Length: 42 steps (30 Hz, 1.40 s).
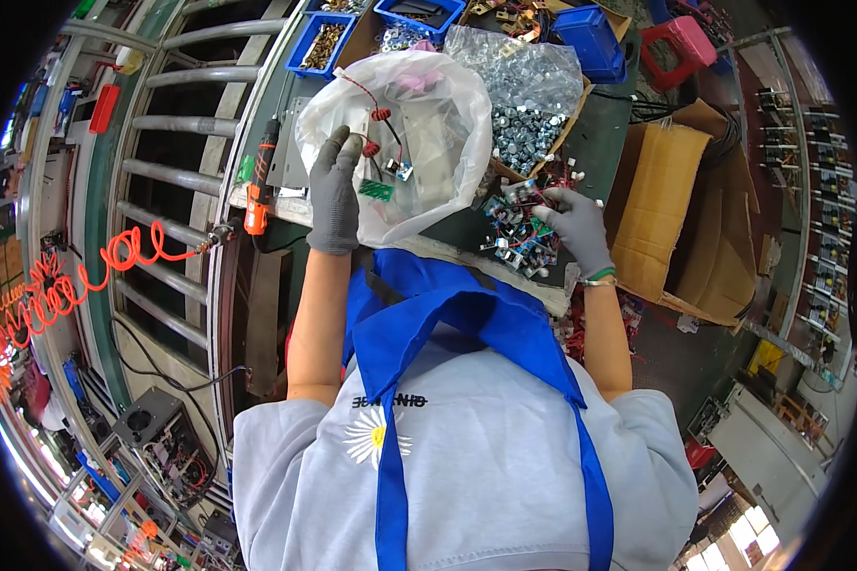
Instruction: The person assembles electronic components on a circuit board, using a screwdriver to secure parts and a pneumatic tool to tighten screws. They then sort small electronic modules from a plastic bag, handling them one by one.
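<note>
My left hand (335, 195), in a grey glove, is at the left side of a white plastic bag (474, 171) with its mouth spread wide. Its fingers are stretched out, next to a red ring-shaped coil (370, 149) on wires. Inside the bag lie a second red coil (381, 114), a small green circuit board (375, 190) and a small white connector (404, 171). My right hand (578, 228), also gloved, reaches over a pile of small wired circuit boards (519, 238). Its thumb and forefinger are curved but apart, with nothing visible between them.
Behind the pile is a clear bag of silvery metal parts (528, 133). Blue bins (322, 45) stand at the far edge. An orange-and-black power screwdriver (260, 190) lies left, beside a roller conveyor (176, 171). An opened cardboard box (662, 209) stands right, below a red stool (678, 49).
</note>
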Motion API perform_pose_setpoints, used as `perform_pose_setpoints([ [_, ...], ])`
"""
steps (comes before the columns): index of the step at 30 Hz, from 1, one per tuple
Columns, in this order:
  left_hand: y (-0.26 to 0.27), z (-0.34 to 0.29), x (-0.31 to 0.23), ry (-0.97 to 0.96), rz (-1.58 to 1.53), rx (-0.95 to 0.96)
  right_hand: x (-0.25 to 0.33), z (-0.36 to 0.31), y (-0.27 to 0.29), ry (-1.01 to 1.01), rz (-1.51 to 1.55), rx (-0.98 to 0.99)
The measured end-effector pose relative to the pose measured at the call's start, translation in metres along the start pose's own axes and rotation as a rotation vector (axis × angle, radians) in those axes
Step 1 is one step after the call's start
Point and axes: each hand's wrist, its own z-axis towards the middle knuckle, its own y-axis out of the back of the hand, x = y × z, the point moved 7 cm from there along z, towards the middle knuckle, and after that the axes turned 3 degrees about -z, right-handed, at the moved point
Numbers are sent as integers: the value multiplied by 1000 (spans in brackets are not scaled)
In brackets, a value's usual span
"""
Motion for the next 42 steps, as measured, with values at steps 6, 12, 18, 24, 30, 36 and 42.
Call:
perform_pose_setpoints([
  [6,-8,-10,-17,-112,-239,-134,36,-37,34,89,634,-65],
  [12,-74,-39,-19,4,-139,265,70,-51,50,171,1045,144],
  [18,-146,-99,-1,642,-688,587,105,-40,-13,228,1584,624],
  [24,-106,-85,23,748,-1064,407,153,10,-56,111,1216,409],
  [30,-38,-70,20,603,-1106,200,150,65,-105,97,1064,291],
  [36,13,-43,17,351,-819,-48,133,61,-110,11,1014,343],
  [42,-1,-45,-8,91,-309,-13,99,8,44,234,925,-119],
])
